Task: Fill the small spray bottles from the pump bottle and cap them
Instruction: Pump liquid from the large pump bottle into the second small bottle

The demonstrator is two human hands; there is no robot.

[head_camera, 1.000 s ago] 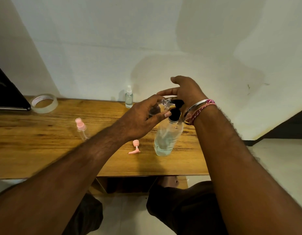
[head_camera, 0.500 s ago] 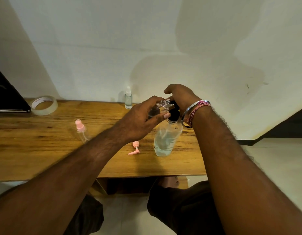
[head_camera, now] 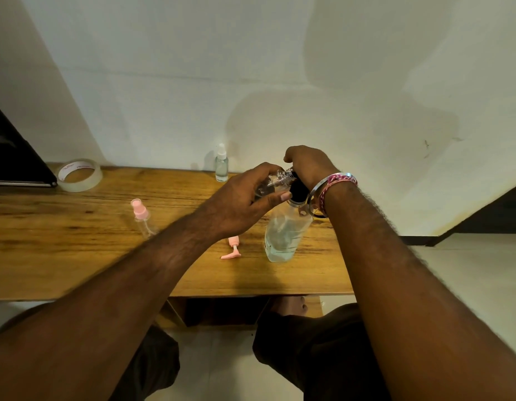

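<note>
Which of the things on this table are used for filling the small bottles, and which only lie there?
For the job:
pump bottle
small clear bottle held in the left hand
right hand on the pump head
loose pink spray cap
pink-capped bottle
white-capped bottle

Lying about:
tape roll
black object, far left

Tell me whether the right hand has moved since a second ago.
Yes. The right hand has come down from open above the pump bottle onto its black pump head, fingers now curled over it.

Wood table [head_camera: 77, 256]: tape roll [head_camera: 79, 175], 2 spray btls [head_camera: 221, 163] [head_camera: 142, 217], pink cap [head_camera: 233, 248], pump btl [head_camera: 283, 238].
</note>
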